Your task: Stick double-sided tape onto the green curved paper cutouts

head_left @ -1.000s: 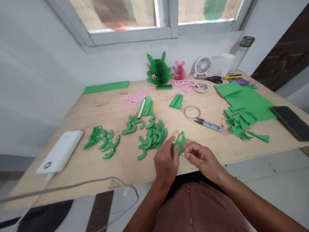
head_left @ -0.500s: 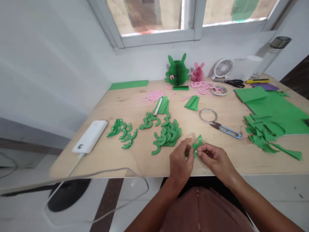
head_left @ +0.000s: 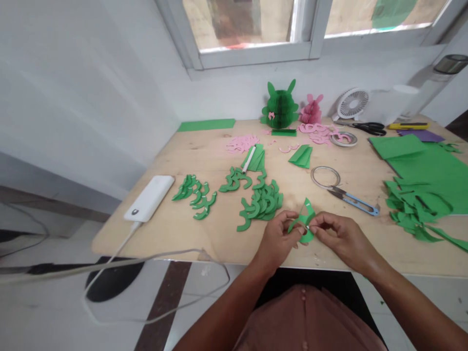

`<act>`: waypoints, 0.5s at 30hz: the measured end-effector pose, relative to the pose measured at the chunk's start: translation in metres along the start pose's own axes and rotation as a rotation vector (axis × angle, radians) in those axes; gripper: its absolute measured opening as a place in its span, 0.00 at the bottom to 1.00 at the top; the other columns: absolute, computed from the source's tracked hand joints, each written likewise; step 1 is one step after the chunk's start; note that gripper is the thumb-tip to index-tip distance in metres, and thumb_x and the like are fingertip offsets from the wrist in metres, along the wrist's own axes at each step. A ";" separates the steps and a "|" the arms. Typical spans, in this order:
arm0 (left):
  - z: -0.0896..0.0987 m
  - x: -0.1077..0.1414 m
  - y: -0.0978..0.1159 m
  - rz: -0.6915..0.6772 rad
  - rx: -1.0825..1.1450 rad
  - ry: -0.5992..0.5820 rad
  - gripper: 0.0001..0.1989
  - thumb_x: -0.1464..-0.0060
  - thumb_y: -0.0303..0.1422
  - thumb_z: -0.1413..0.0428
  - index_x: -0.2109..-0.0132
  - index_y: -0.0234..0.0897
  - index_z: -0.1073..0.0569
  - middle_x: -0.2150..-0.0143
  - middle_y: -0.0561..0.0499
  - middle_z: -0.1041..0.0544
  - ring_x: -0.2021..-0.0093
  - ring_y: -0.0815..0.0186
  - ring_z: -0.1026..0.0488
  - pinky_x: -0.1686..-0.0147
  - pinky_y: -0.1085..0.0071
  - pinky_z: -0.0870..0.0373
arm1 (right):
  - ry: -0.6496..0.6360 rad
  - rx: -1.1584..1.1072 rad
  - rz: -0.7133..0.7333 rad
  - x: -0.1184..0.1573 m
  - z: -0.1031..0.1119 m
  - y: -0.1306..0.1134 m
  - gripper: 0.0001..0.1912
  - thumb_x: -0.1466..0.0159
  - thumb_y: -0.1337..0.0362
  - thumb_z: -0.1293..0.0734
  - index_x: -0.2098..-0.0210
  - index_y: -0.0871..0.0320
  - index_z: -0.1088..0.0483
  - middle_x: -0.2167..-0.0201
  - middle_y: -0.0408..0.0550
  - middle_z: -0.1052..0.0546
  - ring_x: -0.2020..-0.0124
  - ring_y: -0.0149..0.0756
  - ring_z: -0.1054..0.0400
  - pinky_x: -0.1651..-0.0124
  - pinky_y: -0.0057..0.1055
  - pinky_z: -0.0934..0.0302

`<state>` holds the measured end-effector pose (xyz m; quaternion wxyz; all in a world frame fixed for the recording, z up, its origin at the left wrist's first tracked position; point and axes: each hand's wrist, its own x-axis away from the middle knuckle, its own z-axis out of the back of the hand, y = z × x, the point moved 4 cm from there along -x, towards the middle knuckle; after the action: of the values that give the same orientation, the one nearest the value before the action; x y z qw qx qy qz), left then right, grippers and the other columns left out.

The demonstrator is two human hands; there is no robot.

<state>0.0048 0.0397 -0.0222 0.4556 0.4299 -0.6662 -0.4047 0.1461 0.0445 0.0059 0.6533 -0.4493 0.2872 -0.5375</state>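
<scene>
Near the table's front edge, my left hand (head_left: 280, 235) pinches a curved green paper cutout (head_left: 307, 210) between thumb and fingers. My right hand (head_left: 338, 236) is closed at the cutout's right side, thumb and forefinger pressed together by a tiny white bit, too small to name. Just left of my hands lies a pile of scalloped green paper cutouts (head_left: 265, 201). Another group of green cutouts (head_left: 197, 195) with white marks is farther left. Blue-handled thread snips (head_left: 356, 202) rest beyond my right hand.
A white power bank (head_left: 149, 197) with a cable lies at left. Green scraps (head_left: 413, 207) and green sheets (head_left: 438, 165) cover the right side. Toward the back are a white pen (head_left: 249, 159), a tape roll (head_left: 343, 139), black scissors (head_left: 369, 128), a small fan (head_left: 353, 103) and a green paper figure (head_left: 281, 109).
The view has shifted, so the table's things sit farther right. The green cutout is lifted and turned in my fingers, with more of its curved shape showing.
</scene>
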 end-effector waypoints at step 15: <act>-0.001 -0.004 0.002 0.087 0.089 0.022 0.17 0.62 0.34 0.37 0.63 0.33 0.31 0.73 0.53 0.26 0.73 0.66 0.26 0.74 0.73 0.31 | 0.024 -0.004 -0.013 -0.001 0.004 -0.002 0.06 0.42 0.63 0.37 0.72 0.58 0.30 0.75 0.43 0.26 0.73 0.30 0.36 0.71 0.25 0.42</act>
<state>0.0058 0.0435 -0.0212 0.4605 0.4247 -0.6966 -0.3498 0.1482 0.0468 0.0086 0.6455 -0.4459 0.2932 -0.5464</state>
